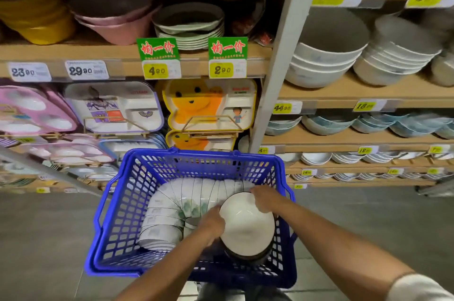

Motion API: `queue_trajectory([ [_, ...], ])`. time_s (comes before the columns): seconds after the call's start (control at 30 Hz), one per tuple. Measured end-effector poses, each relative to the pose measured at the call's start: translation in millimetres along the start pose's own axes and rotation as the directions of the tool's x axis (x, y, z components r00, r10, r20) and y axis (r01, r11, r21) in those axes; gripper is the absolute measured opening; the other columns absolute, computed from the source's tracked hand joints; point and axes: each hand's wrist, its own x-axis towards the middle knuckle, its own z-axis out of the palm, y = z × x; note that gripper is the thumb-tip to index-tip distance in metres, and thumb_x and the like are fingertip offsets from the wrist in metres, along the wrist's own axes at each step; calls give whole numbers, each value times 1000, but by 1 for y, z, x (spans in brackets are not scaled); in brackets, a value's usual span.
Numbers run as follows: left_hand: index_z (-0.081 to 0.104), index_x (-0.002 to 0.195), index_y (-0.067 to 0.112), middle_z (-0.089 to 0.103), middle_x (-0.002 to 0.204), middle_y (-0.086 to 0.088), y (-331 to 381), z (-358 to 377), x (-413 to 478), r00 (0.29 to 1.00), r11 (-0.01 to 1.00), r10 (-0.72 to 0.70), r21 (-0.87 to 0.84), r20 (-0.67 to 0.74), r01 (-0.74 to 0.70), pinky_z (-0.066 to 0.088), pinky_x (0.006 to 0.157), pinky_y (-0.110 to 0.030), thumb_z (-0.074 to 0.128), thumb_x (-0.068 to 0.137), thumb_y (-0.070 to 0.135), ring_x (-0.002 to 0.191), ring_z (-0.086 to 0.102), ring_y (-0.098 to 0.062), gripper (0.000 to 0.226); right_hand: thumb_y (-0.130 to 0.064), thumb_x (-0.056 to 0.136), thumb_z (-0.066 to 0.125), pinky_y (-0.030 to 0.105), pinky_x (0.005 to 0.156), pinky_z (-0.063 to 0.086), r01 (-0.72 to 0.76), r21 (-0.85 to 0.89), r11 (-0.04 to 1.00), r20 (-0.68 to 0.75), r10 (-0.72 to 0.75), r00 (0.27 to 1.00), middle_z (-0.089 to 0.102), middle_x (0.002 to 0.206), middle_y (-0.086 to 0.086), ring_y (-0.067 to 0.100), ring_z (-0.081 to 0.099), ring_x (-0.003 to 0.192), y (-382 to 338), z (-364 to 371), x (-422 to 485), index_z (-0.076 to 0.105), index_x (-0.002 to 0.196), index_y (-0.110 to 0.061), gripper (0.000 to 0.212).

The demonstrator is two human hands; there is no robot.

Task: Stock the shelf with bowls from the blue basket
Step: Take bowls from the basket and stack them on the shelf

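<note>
Two hands on one bowl; nothing from this load looks shelved yet. At left, the basket point(115, 214) is blue plastic lattice, stiff-walled and open-topped. Inside it a row point(167, 204) of nested bowls lies on its side and curves round the left and far walls: white glazed ware with thin dark rims, some with a green leaf print. My left hand point(211, 225) curls its fingers round the near-left rim of the bowl point(247, 227), which sits mouth-up at the right end of the basket. It is round and smooth, white inside with a dark rim. More seem nested beneath it, number not determinable. My right hand point(264, 200) hooks its fingers over the far-right rim. Assessment: the glaze is slick and the ware brittle, so I should hold both grips opposed across the rim, lift straight up clear of the lattice wall, and avoid dragging against the row. To the right, the shelf point(344, 95) is pale wood board carrying stacks point(319, 64) of deep white bowls tilted forward. I judge the load belongs on that side, set down nested and square.
</note>
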Motion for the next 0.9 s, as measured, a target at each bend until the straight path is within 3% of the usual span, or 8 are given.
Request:
queue_trajectory([
  [0.13,56,131,15,63,116,-5,16,-25,-16,993,990,117,-72,-14,-118,57,76,-32,31,90,-4,101,60,-23,51,-1,94,42,33,96,44,3,41,999,-2,-3,1000,53,135,13,29,54,119,-6,-40,-27,46,140,-6,46],
  [0.23,61,123,19,65,111,-4,36,-56,-30,972,950,226,-204,-65,-234,52,71,-29,38,93,1,99,61,-23,42,-6,95,41,30,79,50,7,180,984,-42,1,999,59,127,13,24,60,96,-9,-79,-54,52,132,-7,39],
  [0.33,63,122,19,69,110,-7,60,-87,-47,957,802,278,-530,-77,-276,52,74,-33,47,90,5,98,64,-25,38,-7,93,50,37,79,59,35,404,914,-14,-32,999,62,120,20,31,67,95,-13,-119,-82,53,126,-5,34],
  [0.47,63,119,18,72,109,-9,96,-121,-77,919,574,391,-769,-42,-280,52,78,-37,59,53,27,100,63,-31,67,-4,96,48,35,64,61,75,630,773,6,-101,995,62,120,28,42,67,98,-26,-161,-117,47,131,-9,36],
  [0.57,66,112,12,70,109,-12,123,-142,-96,894,440,436,-844,-98,-307,54,79,-41,51,56,18,100,62,-37,58,-6,95,46,30,49,59,159,658,737,-141,-86,986,68,102,21,31,69,75,-35,-184,-137,54,129,-14,36],
  [0.63,66,107,12,70,104,-12,141,-155,-110,879,380,460,-868,-124,-321,55,73,-40,44,63,12,96,62,-37,49,-13,94,50,30,51,59,241,676,697,-288,-50,956,69,95,17,28,69,71,-38,-194,-151,61,121,-19,30],
  [0.77,63,111,11,68,104,-12,166,-179,-141,853,305,495,-886,-166,-349,52,69,-36,30,79,8,96,60,-35,46,-33,94,56,30,54,56,442,754,486,-551,100,829,68,90,6,22,65,73,-49,-198,-182,69,104,-20,21],
  [0.9,64,106,14,67,103,-11,191,-187,-173,841,183,452,-892,-298,-414,51,72,-37,36,79,8,92,61,-33,40,-42,92,56,28,69,57,657,735,171,-678,194,709,71,108,-12,6,66,96,-76,-184,-209,65,116,-30,29],
])
